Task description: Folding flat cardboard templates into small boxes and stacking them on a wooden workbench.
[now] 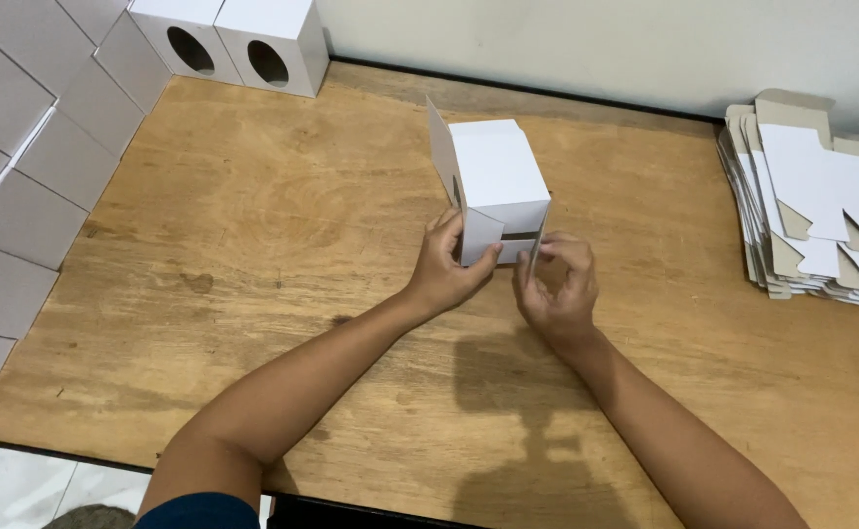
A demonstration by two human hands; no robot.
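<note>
A small white cardboard box [496,176] is held above the middle of a wooden table [283,216], with its near end partly folded and a flap sticking up at its far left. My left hand [449,269] grips the box's near left corner, thumb pressing a side flap inward. My right hand [559,284] pinches the right side flap at the box's near end. Both forearms reach in from the bottom edge.
A stack of flat unfolded box blanks [810,206] lies at the right edge. Several assembled white boxes [28,147] line the left side, and two with oval cut-outs [238,41] stand at the back left. A pale wall runs behind the table.
</note>
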